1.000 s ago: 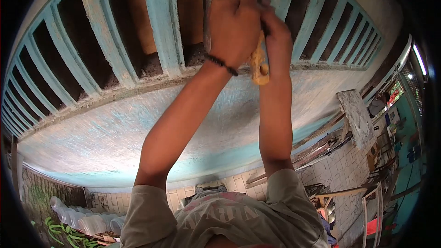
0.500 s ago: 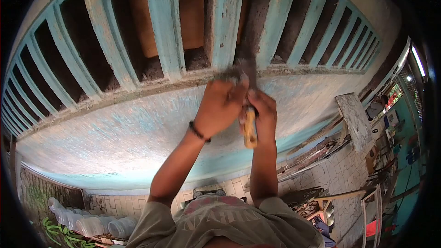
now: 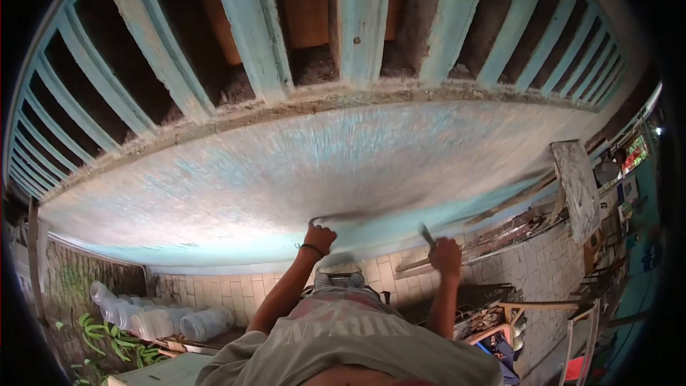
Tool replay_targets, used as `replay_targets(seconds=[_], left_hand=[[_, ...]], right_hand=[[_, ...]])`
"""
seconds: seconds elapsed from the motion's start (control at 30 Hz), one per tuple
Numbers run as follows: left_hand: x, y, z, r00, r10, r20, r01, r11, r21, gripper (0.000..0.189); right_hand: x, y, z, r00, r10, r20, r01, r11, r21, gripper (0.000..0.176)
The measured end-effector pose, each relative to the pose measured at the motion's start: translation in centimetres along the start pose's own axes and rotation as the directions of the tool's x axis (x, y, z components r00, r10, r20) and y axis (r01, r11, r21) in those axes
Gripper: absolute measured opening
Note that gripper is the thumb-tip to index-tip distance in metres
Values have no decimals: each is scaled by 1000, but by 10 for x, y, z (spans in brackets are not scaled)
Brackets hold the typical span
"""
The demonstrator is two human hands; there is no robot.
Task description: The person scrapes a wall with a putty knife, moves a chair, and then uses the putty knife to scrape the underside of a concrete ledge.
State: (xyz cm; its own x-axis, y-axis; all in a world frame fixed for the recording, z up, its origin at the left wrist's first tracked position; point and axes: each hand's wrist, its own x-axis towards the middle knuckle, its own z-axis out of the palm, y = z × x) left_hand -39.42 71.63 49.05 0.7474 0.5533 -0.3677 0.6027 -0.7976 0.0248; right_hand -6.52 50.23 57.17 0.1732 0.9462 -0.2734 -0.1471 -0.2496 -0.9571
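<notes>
My left hand (image 3: 321,239), with a dark bracelet at the wrist, is low in front of the wall. Its fingers are closed round a thin dark tool (image 3: 314,221), whose kind I cannot make out. To the right, my right hand (image 3: 446,254) grips a scraper (image 3: 427,235), its grey blade pointing up and left; the handle is hidden in the fist. Both hands are apart from each other. Ahead stands the wall (image 3: 286,164), whitish with scraped blue-green streaks and a turquoise band at the bottom. Above it runs a rough ledge (image 3: 236,116) under turquoise slats (image 3: 361,21) with worn paint.
Clear plastic containers (image 3: 153,322) and green leaves (image 3: 100,334) are at lower left. A worn board (image 3: 574,189) leans at right, near long wooden pieces (image 3: 493,243) on the tiled floor (image 3: 529,271). An orange chair (image 3: 493,334) stands at lower right.
Both hands have come down from the ledge and moved apart, the left toward the lower left, the right toward the lower right. The view has shifted slightly.
</notes>
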Motion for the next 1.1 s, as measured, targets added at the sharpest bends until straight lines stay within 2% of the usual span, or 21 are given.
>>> replay_targets(seconds=[0.03,0.07,0.1,0.2,0.23,0.3,0.33,0.37,0.47,0.53,0.57,0.63,0.67,0.7,0.8,0.87,0.9,0.93,1.0,1.07,1.1], left_hand=[[6,-8,29,990,94,-106,-122,942,-312,42],[10,-9,62,961,150,-231,-260,774,-577,44],[-2,10,45,933,36,-359,-257,764,-592,37],[-21,27,-2,881,-12,-473,-287,782,-553,32],[-26,35,-29,825,-38,-563,-360,733,-577,21],[-30,39,-70,748,-65,-661,-460,667,-586,13],[-33,40,-88,703,-84,-706,-513,628,-585,10],[-36,39,-105,655,-92,-750,-537,641,-548,11],[-57,39,-166,559,-167,-812,-584,615,-529,19],[-72,37,-200,480,-207,-852,-629,596,-499,20],[-77,37,-214,379,-184,-907,-667,626,-405,10],[-95,40,-240,308,-165,-937,-631,702,-331,3],[-102,39,-248,272,-151,-950,-607,739,-291,7],[-108,33,-246,265,-99,-959,-583,776,-241,22],[-133,26,-243,281,-147,-948,-522,806,-280,21],[-148,18,-234,311,-160,-937,-477,827,-299,25],[-156,12,-228,323,-174,-930,-453,835,-313,26],[-163,7,-222,337,-184,-923,-431,842,-325,27],[-177,-1,-209,354,-265,-897,-377,837,-396,28],[-189,-12,-193,358,-327,-874,-303,845,-440,27],[-194,-16,-188,366,-360,-858,-287,834,-472,27]], right_hand=[[1,11,1,992,3,-126,-28,981,-193,26],[-1,21,2,968,-14,-251,-83,925,-372,27],[0,22,-1,930,-57,-363,-158,830,-536,28],[-1,6,21,934,-193,-301,5,848,-530,36],[3,-3,34,939,-250,-234,105,860,-499,42],[10,-44,68,915,-388,-107,255,765,-591,45],[15,-57,81,845,-534,-14,423,686,-592,49],[16,-81,97,816,-578,17,498,686,-531,53],[7,-132,135,849,-525,-51,506,838,-206,52],[13,-147,152,714,-695,-86,674,715,-185,50],[16,-154,158,633,-767,-103,747,641,-176,50],[26,-170,168,493,-835,-243,818,540,-197,48],[29,-175,170,413,-857,-309,849,485,-211,47],[31,-173,161,435,-828,-353,822,525,-218,45],[34,-170,122,512,-756,-407,812,581,-58,31],[28,-169,90,532,-738,-415,793,606,-60,30],[24,-168,72,497,-758,-422,783,601,-159,29],[9,-178,63,531,-698,-480,648,700,-301,29],[-3,-194,22,265,-934,-240,575,352,-738,28],[-33,-222,-4,342,-892,-295,574,447,-686,29],[-44,-239,-8,288,-904,-317,527,426,-735,29]])
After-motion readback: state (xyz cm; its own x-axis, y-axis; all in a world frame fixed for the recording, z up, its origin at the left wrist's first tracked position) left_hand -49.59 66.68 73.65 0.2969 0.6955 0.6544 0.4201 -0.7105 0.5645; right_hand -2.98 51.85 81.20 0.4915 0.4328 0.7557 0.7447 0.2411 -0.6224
